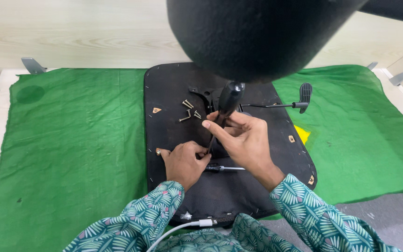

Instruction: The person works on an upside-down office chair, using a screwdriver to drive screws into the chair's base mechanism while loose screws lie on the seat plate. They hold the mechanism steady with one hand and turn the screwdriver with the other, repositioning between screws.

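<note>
An upturned black chair seat (169, 121) lies on a green cloth (75, 140), its underside facing up. My right hand (246, 140) grips a black-handled screwdriver (228, 100), held upright over the seat's middle. My left hand (184, 162) is closed low around the screwdriver's shaft, near the seat surface. Three loose brass screws (190, 111) lie on the seat just beyond my hands. A second small tool with a metal shaft (225, 168) lies flat between my wrists. A black lever with a paddle end (299, 103) sticks out to the right.
A large dark round shape (257, 32) hangs close to the camera and hides the seat's far part. The light wooden table (71, 32) has grey brackets (32, 65) at its edges. A yellow patch (302, 134) shows on the cloth. A white cable (178, 228) runs by my sleeves.
</note>
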